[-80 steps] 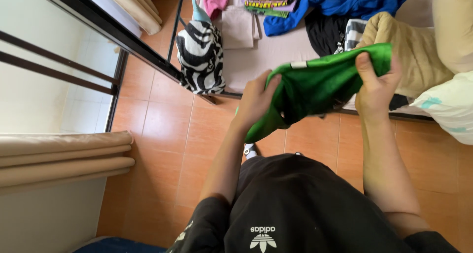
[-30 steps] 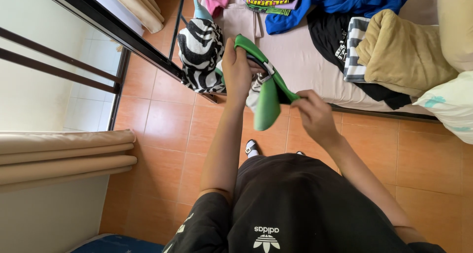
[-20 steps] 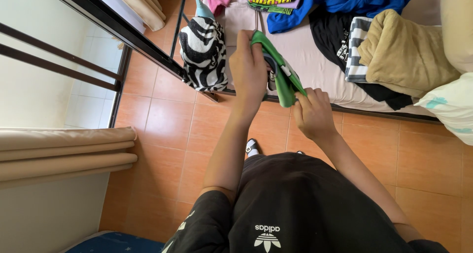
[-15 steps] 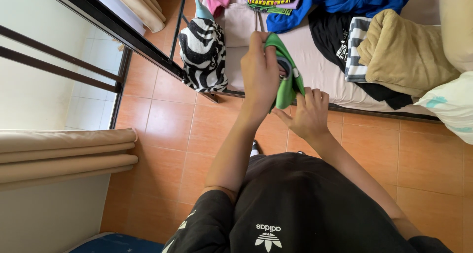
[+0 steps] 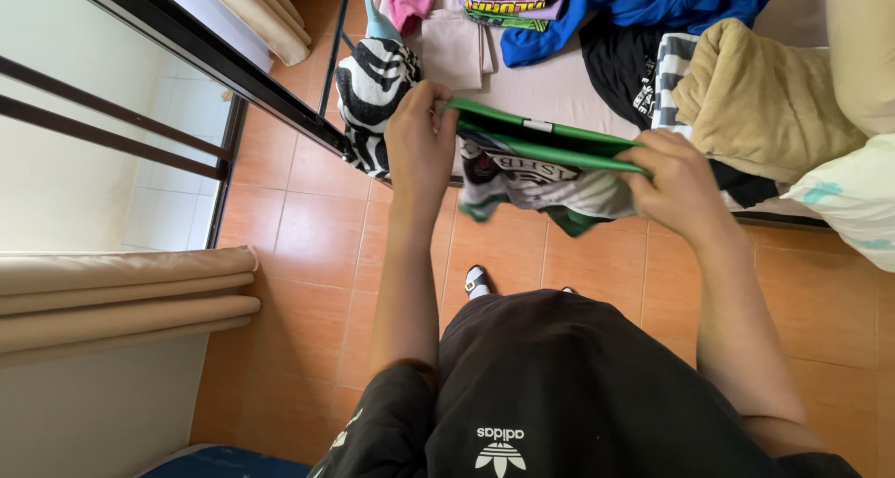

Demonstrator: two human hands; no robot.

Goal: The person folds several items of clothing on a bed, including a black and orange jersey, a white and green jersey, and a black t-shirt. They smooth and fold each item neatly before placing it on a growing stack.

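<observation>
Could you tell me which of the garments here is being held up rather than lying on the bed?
The green shirt, stretched between both hands; the rest lie on the bed.

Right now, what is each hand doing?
Left hand: closed on one end of the green shirt.
Right hand: closed on the shirt's other end.

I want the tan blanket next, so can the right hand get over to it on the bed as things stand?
Probably yes, once it lets go. The right hand is gripping one end of the green shirt, so it is busy now. The tan blanket lies just beyond it on the bed, with nothing between them.
</observation>
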